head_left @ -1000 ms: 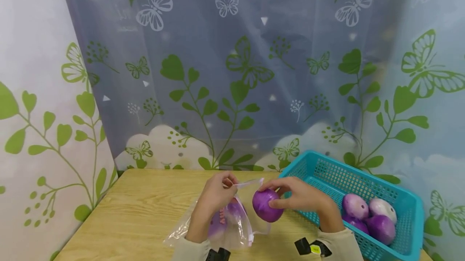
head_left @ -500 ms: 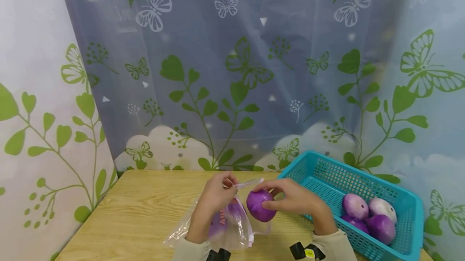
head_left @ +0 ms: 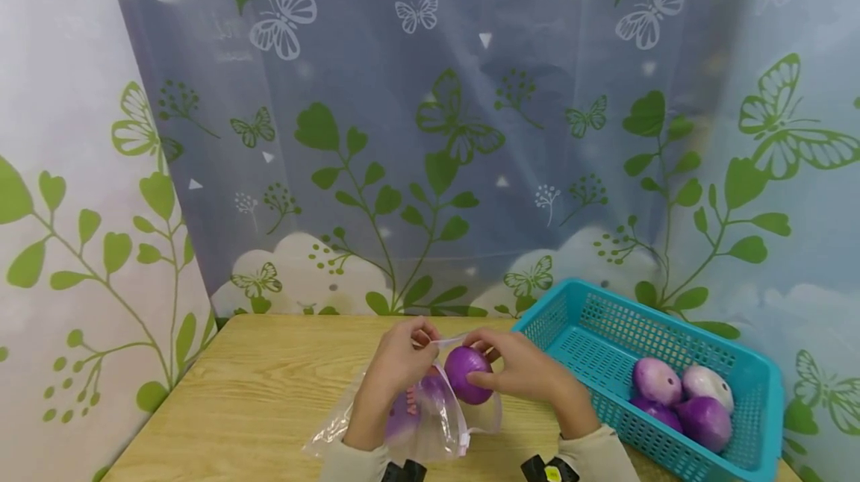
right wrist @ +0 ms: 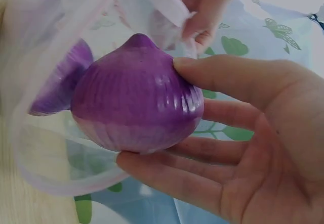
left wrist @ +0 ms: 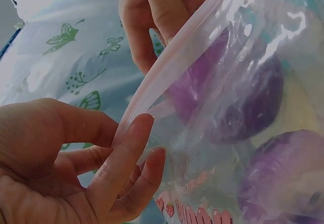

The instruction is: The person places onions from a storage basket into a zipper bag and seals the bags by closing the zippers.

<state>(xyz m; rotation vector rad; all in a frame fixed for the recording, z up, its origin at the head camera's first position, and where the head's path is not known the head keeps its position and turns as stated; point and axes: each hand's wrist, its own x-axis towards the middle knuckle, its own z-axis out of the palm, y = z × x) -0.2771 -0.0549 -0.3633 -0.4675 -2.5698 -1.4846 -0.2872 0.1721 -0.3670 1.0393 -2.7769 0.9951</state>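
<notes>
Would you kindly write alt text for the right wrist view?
A right hand holds a purple onion-shaped object at the open mouth of a clear bag, whose edge a left hand pinches. Another purple object shows inside.

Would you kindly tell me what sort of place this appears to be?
Probably an indoor tabletop workspace: a wood-grain table, a butterfly-printed backdrop hanging behind it, and a teal basket towards the right.

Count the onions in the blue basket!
4, together: pinkish onion, back left; whitish onion, back right; one purple onion, front left; another purple onion, front right. More may hide underneath.
</notes>
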